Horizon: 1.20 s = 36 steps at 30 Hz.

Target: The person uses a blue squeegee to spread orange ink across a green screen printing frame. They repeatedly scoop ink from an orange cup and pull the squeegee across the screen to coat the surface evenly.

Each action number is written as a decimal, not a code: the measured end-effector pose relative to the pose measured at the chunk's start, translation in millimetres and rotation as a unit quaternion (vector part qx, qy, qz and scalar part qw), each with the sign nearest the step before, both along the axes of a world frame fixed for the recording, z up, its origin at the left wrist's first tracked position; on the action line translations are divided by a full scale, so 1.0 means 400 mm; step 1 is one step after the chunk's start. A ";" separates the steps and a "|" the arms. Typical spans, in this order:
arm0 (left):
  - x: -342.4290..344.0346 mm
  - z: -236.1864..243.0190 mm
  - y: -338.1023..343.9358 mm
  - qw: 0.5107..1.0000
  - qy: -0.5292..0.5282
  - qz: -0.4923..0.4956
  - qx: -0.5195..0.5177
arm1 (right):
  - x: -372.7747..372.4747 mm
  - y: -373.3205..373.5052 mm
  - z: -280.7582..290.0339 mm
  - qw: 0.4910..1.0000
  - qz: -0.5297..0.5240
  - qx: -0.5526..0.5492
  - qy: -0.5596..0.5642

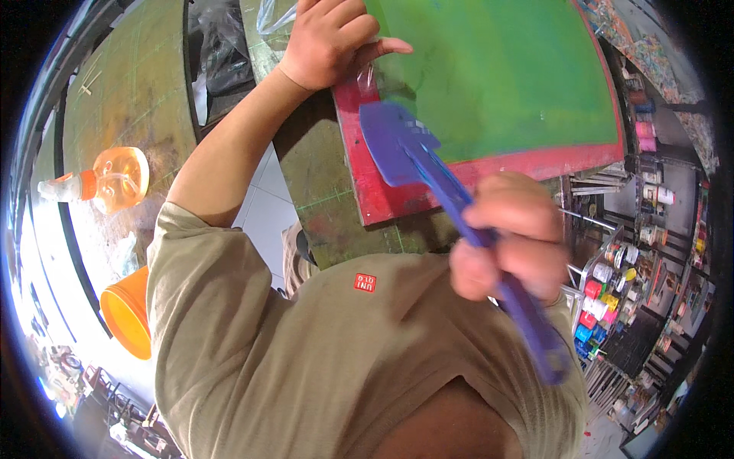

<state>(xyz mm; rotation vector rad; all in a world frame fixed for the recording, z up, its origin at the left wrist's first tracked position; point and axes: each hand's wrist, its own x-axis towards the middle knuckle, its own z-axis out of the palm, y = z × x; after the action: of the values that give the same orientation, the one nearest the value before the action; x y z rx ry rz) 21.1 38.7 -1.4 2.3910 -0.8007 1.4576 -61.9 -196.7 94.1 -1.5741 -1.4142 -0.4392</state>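
My left hand (327, 46) rests at the upper left corner region of a screen frame with red border (489, 168) and green surface (505, 69); its fingers are curled, thumb extended over clear plastic, and what they grip is unclear. My right hand (505, 245), slightly blurred, is closed around the handle of a purple plastic scraper (390, 141), whose wide blade hangs over the red border's left part. The frame lies on a stained green board (329, 237).
At left, another worn board (115, 99) carries a spray bottle of orange liquid (118, 180); an orange bucket (122, 314) is below. Dark plastic bags (222, 53) sit between the boards. At right stand shelves with several colourful paint pots (592, 321) and metal rails (589, 218).
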 end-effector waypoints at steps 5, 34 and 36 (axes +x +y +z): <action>0.010 0.004 -0.009 1.000 -0.005 0.003 -0.014 | 0.040 -0.106 -0.015 0.930 -0.133 0.244 0.239; 0.070 0.139 0.022 0.966 0.086 -0.146 0.197 | 0.198 -0.243 -0.185 0.747 -0.245 0.274 0.554; 0.081 0.152 0.029 0.958 0.087 -0.139 0.234 | 0.200 -0.236 -0.183 0.748 -0.258 0.276 0.545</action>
<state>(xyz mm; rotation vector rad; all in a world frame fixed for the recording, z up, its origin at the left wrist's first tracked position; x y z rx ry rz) 53.6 50.2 59.4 2.5372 -1.5006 1.0159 18.1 -291.1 20.8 -1.2832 0.0854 -0.1382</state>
